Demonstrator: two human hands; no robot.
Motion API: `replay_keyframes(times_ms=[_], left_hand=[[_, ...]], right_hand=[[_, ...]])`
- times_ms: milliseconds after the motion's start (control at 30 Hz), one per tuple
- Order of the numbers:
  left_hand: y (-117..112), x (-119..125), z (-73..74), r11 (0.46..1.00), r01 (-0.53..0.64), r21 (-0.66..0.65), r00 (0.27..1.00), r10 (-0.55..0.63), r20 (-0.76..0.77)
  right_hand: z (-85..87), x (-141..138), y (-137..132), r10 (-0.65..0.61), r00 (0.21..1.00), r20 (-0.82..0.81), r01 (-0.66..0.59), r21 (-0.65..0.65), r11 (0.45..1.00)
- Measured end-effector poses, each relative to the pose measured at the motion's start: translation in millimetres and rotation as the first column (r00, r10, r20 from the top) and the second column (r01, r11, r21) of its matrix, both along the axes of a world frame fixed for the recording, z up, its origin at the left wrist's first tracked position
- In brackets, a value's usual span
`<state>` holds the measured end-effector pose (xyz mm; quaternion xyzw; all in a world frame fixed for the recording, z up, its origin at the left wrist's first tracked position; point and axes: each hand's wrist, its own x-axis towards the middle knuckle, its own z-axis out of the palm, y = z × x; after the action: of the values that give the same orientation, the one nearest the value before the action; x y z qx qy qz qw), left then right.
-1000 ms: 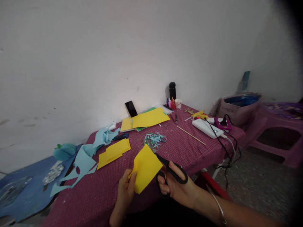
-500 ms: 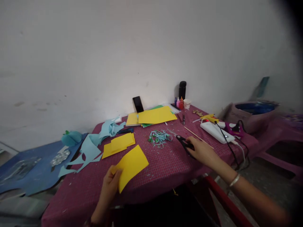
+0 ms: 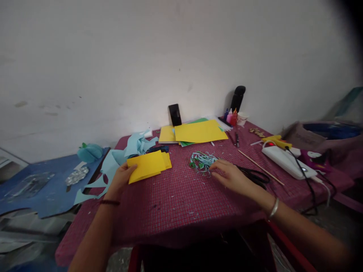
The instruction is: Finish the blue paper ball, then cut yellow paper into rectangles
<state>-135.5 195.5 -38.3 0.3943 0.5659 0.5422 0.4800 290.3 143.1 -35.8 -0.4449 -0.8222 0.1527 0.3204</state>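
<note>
My left hand (image 3: 120, 177) holds a yellow sheet of paper (image 3: 146, 166) by its left edge, laying it over other yellow pieces on the red checked tablecloth (image 3: 176, 200). My right hand (image 3: 228, 175) reaches toward a small heap of green and blue paper shreds (image 3: 201, 160), fingers slightly curled and holding nothing. Black scissors (image 3: 253, 175) lie on the cloth just right of that hand.
Light blue paper scraps (image 3: 113, 162) lie left of the yellow pile. A stack of yellow and green sheets (image 3: 198, 132), a phone (image 3: 175, 114), a black bottle (image 3: 237, 99) and small paint bottles stand at the back. A glue gun (image 3: 276, 141), white power strip (image 3: 286, 160) and wooden stick (image 3: 259, 164) are at right.
My right hand set the scissors down on the cloth and moved left to the shreds. My left hand carried the yellow sheet away from me onto the yellow pile.
</note>
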Motion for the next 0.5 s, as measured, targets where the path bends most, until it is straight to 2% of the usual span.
replay_keyframes(times_ms=[133,267,400,500], left_hand=[[31.4,-6.7,-9.7,1.000,-0.009,-0.002,0.999,0.009,0.039],[36.0,-20.0,-18.9,0.998,-0.071,0.004,0.996,0.070,0.054],[33.9,-27.9,-24.9,0.991,-0.123,-0.047,0.991,0.125,0.046],[33.5,-31.0,-27.2,0.982,-0.171,-0.082,0.984,0.174,0.039]], right_hand=[[3.4,-47.8,25.3,0.146,0.987,-0.068,-0.152,-0.092,0.984],[-12.8,-83.7,44.9,0.251,0.955,-0.158,-0.287,-0.268,0.920],[-37.3,-96.3,54.1,0.260,0.932,-0.254,-0.351,-0.447,0.823],[-47.1,-97.7,57.9,0.259,0.937,-0.236,-0.345,-0.498,0.796]])
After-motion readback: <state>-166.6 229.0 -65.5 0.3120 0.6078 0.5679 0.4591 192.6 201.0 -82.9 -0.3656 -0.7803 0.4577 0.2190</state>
